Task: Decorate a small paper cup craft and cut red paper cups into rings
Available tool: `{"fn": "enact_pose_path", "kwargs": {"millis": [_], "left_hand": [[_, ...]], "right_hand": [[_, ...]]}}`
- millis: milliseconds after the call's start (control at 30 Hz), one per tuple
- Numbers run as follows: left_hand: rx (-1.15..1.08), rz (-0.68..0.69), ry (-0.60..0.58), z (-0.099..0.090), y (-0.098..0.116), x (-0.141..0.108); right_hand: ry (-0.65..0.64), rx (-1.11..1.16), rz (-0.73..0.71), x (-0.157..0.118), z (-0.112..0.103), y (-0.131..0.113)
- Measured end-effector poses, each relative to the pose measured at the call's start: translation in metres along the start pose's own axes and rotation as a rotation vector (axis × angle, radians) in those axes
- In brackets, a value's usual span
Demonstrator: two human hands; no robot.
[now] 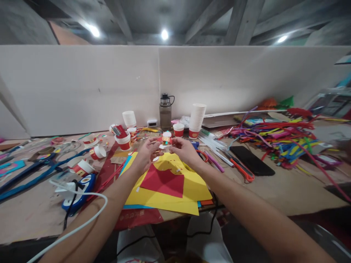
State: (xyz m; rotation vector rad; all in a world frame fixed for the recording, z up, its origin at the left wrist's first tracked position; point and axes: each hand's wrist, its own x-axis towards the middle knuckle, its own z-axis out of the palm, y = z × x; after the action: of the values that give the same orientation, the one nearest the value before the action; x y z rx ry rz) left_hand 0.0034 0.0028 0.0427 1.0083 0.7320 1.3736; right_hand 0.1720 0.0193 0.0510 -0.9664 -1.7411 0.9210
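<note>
Both my hands hold up a small decorated paper cup craft (166,139) in red, white and gold above the middle of the table. My left hand (148,151) pinches its left side. My right hand (183,148) grips its right side, with the fingers closed. Finer details of the craft are too small to tell. Beneath my hands lie yellow paper sheets (164,198), with a cut piece of red paper (164,182) on top. Small paper scraps are scattered over the yellow sheet.
Behind stand a water bottle (165,113), a tall paper cup stack (197,118) and a red-white cup (178,130). To the right are a black phone (251,160), orange-handled scissors (242,171) and colourful pipe cleaners (290,142). On the left are tipped cups (82,168) and a blue power strip (79,193) with cables.
</note>
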Motion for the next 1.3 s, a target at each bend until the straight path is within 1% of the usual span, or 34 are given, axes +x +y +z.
{"fn": "enact_pose_path", "kwargs": {"millis": [100,167,300,367,433,500,533,600,667,700,767,800,867,1000,1167,1300], "left_hand": [[-0.119,-0.139,-0.084,0.0,-0.003,0.0],[-0.156,-0.167,-0.11,-0.001,-0.005,0.001],[-0.162,-0.084,-0.111,-0.003,-0.006,0.001],[-0.139,-0.036,-0.079,-0.004,-0.005,0.002],[-0.12,0.01,-0.032,-0.005,-0.003,0.003],[-0.1,0.055,0.01,-0.005,-0.001,0.003],[-0.084,0.076,0.024,-0.006,-0.001,0.003],[-0.045,0.121,0.041,-0.006,0.0,0.002],[-0.005,0.153,0.039,-0.005,0.0,0.001],[0.015,0.159,0.03,-0.005,-0.001,0.0],[0.058,0.15,0.002,-0.006,-0.003,-0.001],[0.08,0.141,-0.017,-0.006,-0.004,-0.001],[0.105,0.139,-0.049,-0.006,-0.006,-0.002],[0.075,0.148,-0.078,-0.006,-0.007,-0.003],[0.008,0.124,-0.056,-0.006,-0.006,-0.002],[0.093,0.104,-0.02,-0.009,-0.005,-0.002]], "right_hand": [[0.072,-0.194,-0.196,0.003,-0.003,0.001],[0.072,-0.291,-0.312,0.004,-0.003,0.0],[0.055,-0.388,-0.469,0.005,-0.001,-0.003],[0.049,-0.358,-0.486,0.004,0.0,-0.004],[0.064,-0.268,-0.423,0.003,0.0,-0.004],[0.082,-0.111,-0.288,0.003,0.0,-0.002],[0.071,-0.01,-0.203,0.002,0.001,-0.001],[0.016,0.216,-0.016,0.001,0.001,0.003],[-0.074,0.424,0.163,0.0,0.002,0.006],[-0.111,0.504,0.227,0.0,0.002,0.007],[-0.171,0.602,0.291,-0.002,0.003,0.008],[-0.194,0.62,0.294,-0.002,0.004,0.008],[-0.198,0.616,0.277,-0.003,0.004,0.008],[-0.121,0.576,0.253,-0.003,0.003,0.007],[-0.108,0.483,0.167,-0.002,0.0,0.005],[-0.11,0.45,0.118,0.0,-0.002,0.006]]}}
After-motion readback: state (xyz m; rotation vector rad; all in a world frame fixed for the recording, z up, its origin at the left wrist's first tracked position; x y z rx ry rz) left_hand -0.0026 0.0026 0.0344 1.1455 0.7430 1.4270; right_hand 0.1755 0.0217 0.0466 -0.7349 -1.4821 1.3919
